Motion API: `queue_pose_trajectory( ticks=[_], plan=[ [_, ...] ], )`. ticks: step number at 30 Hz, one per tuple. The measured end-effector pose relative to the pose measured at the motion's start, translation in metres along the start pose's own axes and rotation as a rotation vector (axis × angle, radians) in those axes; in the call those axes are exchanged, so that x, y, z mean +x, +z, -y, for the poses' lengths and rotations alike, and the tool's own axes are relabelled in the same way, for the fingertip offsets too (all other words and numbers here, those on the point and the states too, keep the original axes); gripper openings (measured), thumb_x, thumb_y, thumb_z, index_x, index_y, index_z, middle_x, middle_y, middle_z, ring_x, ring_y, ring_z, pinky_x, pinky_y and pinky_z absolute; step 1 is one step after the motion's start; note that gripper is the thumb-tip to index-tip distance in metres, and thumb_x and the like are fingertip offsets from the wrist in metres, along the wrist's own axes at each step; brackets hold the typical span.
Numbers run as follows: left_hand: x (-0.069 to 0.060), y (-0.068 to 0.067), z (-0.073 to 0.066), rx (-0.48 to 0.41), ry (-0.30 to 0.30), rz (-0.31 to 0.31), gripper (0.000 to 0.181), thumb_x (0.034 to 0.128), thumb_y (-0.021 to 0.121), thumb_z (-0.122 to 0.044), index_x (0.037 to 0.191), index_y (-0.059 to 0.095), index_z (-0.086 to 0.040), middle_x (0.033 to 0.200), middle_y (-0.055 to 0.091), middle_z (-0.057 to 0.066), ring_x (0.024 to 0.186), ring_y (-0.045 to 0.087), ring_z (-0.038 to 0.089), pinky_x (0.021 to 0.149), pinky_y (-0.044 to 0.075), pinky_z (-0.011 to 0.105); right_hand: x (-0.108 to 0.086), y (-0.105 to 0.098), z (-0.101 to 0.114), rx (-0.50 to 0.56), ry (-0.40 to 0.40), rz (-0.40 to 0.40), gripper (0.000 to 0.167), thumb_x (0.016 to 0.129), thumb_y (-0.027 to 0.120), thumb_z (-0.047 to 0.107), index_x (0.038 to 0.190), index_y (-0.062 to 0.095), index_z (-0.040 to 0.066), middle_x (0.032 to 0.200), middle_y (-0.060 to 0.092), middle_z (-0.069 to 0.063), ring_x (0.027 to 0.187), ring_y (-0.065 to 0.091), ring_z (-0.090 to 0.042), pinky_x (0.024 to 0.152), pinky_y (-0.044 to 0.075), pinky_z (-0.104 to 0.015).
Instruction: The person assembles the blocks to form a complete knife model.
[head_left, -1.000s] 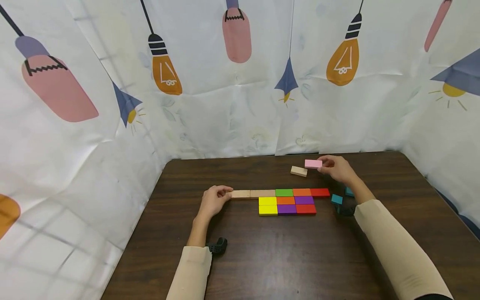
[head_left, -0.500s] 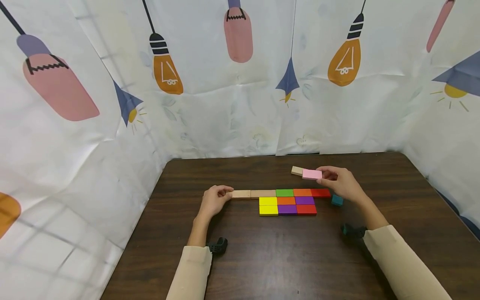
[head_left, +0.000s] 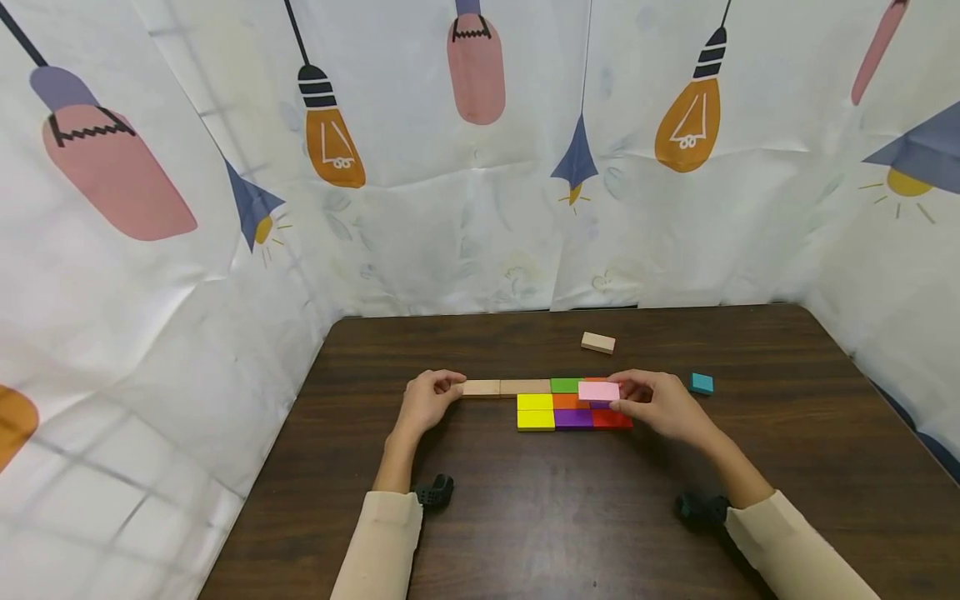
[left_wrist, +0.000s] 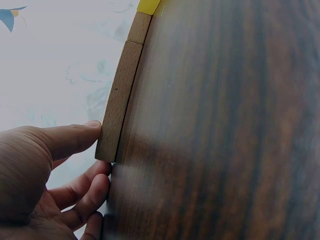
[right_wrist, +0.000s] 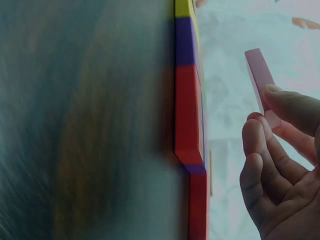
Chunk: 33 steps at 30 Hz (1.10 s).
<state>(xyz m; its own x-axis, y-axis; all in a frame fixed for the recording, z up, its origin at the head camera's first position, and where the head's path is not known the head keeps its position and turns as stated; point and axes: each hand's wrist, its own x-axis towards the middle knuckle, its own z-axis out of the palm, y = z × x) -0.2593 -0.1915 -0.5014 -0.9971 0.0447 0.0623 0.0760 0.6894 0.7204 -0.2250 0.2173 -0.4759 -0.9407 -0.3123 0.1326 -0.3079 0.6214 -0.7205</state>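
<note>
My right hand (head_left: 663, 407) pinches a pink block (head_left: 598, 391) by its right end, thumb against one side. The block hangs over the coloured rows, and in the right wrist view the pink block (right_wrist: 260, 75) stands apart from them. At the left end of the back row, my left hand (head_left: 429, 406) grips the end of a plain wooden block (head_left: 481, 388); in the left wrist view the thumb (left_wrist: 75, 137) lies against that wooden block (left_wrist: 119, 100). A second wooden block (head_left: 525, 387) and a green block (head_left: 566, 385) continue this row.
Two front rows hold yellow blocks (head_left: 536, 412), purple blocks (head_left: 572, 419) and red blocks (head_left: 612, 419). A loose wooden block (head_left: 597, 342) lies behind. Right of my right hand is a teal block (head_left: 702, 383). A patterned cloth (head_left: 465, 233) hangs behind the brown table (head_left: 510, 517).
My right hand has carried the pink block from the back of the table toward me and left, over the rows. My left hand has stayed at the wooden block.
</note>
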Motion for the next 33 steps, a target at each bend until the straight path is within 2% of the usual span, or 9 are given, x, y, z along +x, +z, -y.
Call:
queue_pose_trajectory(
  ticks=[20, 33],
  plan=[
    [0.0, 0.0, 0.0, -0.008, -0.005, -0.004, 0.017, 0.0958, 0.074, -0.023, 0.112, 0.08, -0.019, 0.093, 0.062, 0.004, 0.082, 0.054, 0.019, 0.073, 0.045, 0.033, -0.009, 0.034, 0.018, 0.003, -0.072, 0.184, 0.033, 0.089, 0.081, 0.027, 0.118, 0.072, 0.014, 0.084, 0.065, 0.008, 0.075, 0.06, -0.006, 0.066, 0.053, -0.024],
    [0.0, 0.0, 0.0, -0.012, -0.014, 0.0, 0.017, 0.0955, 0.074, -0.023, 0.111, 0.08, -0.02, 0.093, 0.062, 0.004, 0.082, 0.054, 0.019, 0.072, 0.043, 0.032, -0.01, 0.043, 0.029, -0.043, -0.057, 0.294, 0.032, 0.09, 0.081, 0.027, 0.118, 0.072, 0.015, 0.085, 0.064, 0.01, 0.074, 0.057, -0.006, 0.067, 0.053, -0.023]
  ],
)
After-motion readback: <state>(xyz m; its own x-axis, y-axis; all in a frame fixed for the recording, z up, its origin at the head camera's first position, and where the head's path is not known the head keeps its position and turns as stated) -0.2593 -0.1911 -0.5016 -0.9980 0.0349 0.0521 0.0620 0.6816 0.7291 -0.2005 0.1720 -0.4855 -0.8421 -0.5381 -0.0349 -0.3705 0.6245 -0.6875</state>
